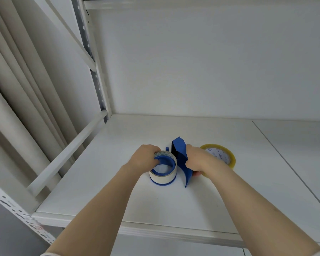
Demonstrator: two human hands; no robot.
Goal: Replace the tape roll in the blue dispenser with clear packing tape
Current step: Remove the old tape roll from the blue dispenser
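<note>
The blue dispenser [181,159] lies on a white shelf [155,204]. My right hand [198,161] grips its curved handle part. A whitish tape roll [163,177] sits around the dispenser's blue hub [164,161], standing on its blue base ring. My left hand [145,159] grips the top rim of that roll from the left. A roll of clear, yellowish packing tape [223,155] lies flat just behind my right hand, partly hidden by it.
A white back wall rises behind the shelf. A perforated metal upright [98,85] and a slanted white rail [67,154] bound the left side. The shelf's front edge [155,230] runs below my forearms. A seam [288,163] splits the shelf board at the right.
</note>
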